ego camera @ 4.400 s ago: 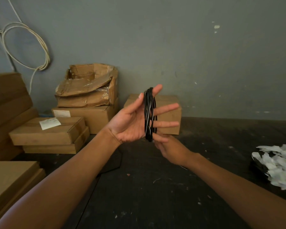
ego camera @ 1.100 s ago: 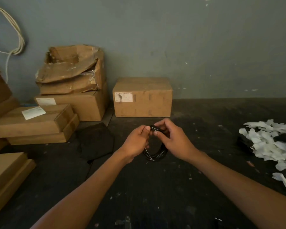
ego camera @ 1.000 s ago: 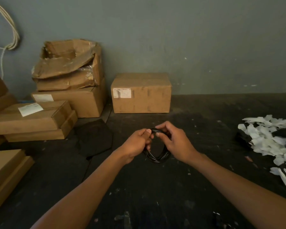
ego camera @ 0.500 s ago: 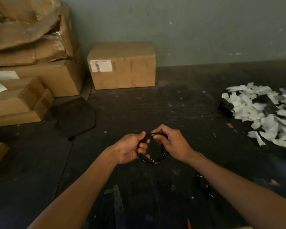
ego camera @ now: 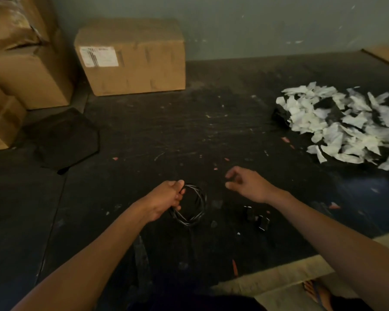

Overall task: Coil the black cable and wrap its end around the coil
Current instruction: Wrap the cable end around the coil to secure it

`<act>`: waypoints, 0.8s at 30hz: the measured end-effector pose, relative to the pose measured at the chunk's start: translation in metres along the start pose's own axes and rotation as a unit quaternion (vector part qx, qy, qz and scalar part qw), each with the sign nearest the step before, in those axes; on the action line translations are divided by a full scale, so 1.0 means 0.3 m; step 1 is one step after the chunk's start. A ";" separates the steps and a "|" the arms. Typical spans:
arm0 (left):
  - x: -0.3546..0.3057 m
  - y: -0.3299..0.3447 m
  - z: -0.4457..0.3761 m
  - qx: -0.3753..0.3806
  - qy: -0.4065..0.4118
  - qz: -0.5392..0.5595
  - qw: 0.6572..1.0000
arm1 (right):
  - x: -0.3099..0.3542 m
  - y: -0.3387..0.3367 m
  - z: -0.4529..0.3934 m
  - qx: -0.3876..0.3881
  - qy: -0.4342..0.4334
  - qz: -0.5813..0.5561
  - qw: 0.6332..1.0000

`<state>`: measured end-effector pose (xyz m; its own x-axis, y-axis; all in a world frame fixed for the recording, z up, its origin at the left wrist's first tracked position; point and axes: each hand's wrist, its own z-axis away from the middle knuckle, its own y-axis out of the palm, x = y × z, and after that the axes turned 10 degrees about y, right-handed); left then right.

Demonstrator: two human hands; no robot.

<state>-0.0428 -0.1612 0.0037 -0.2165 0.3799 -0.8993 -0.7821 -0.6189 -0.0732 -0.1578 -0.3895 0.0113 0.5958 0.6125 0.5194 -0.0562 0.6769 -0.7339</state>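
Right hand [ego camera: 245, 185] just let go and pulled away, loosely curled, holding nothing. Left hand [ego camera: 166, 198] alone grips the black cable [ego camera: 197, 207] coil low over the dark floor [ego camera: 166, 131]. Loops could spring apart, imo. Cardboard box [ego camera: 130, 57] and paper scraps [ego camera: 341, 122] nearby.

A cardboard box [ego camera: 130, 57] with a white label [ego camera: 98, 56] is sitting far back against the grey wall [ego camera: 256, 23]. More boxes [ego camera: 25, 63] are piling up at the far left (one torn). White paper scraps [ego camera: 337, 124] are lying heaped at the right, and a dark flat sheet [ego camera: 63, 140] is lying at the left on the black mat [ego camera: 189, 131]. Small black clips [ego camera: 257, 218] are resting near.
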 end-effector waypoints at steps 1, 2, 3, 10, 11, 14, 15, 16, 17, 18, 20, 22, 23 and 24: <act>0.015 -0.001 -0.003 -0.008 0.003 -0.013 1.000 | -0.035 -0.014 0.007 0.002 0.026 0.048 0.999; 0.027 -0.003 -0.006 -0.012 0.005 -0.023 1.000 | -0.064 -0.020 0.015 0.019 0.052 0.091 0.994; 0.038 -0.005 -0.010 -0.014 0.007 -0.030 0.999 | -0.088 -0.021 0.026 0.045 0.078 0.131 0.987; 0.063 -0.006 -0.033 -0.038 0.019 -0.072 0.997 | -0.117 0.041 0.058 0.111 0.121 0.234 0.958; 0.061 -0.005 -0.033 -0.041 0.021 -0.073 0.996 | -0.111 0.045 0.056 0.111 0.117 0.234 0.959; 0.053 -0.016 -0.029 -0.051 0.026 -0.063 0.996 | -0.090 0.054 0.039 0.100 0.102 0.220 0.965; 0.050 -0.022 -0.025 -0.057 0.027 -0.059 0.996 | -0.080 0.056 0.032 0.095 0.099 0.215 0.967; 0.048 -0.028 -0.023 -0.061 0.027 -0.056 0.996 | -0.070 0.058 0.023 0.091 0.095 0.204 0.970; 0.046 -0.035 -0.019 -0.066 0.028 -0.052 0.996 | -0.057 0.060 0.015 0.086 0.089 0.187 0.975; 0.042 -0.040 -0.014 -0.070 0.028 -0.049 0.996 | -0.040 0.061 0.005 0.080 0.077 0.162 0.981; 0.030 -0.047 -0.004 -0.078 0.029 -0.049 0.995 | 0.015 0.061 -0.008 0.070 0.040 0.092 0.992; 0.013 -0.052 0.003 -0.082 0.034 -0.057 0.994 | 0.096 0.057 -0.010 0.044 -0.013 0.019 0.999; 0.003 -0.054 0.006 -0.083 0.037 -0.063 0.994 | 0.144 0.054 -0.008 0.026 -0.043 -0.014 0.999; -0.009 -0.057 0.008 -0.084 0.040 -0.069 0.993 | 0.191 0.052 -0.006 0.008 -0.073 -0.041 0.996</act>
<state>-0.0303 -0.1500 0.0083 -0.0607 0.4172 -0.9068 -0.6910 -0.6731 -0.2634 -0.1232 -0.3445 0.0288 0.4753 0.6075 0.6365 -0.0249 0.7324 -0.6804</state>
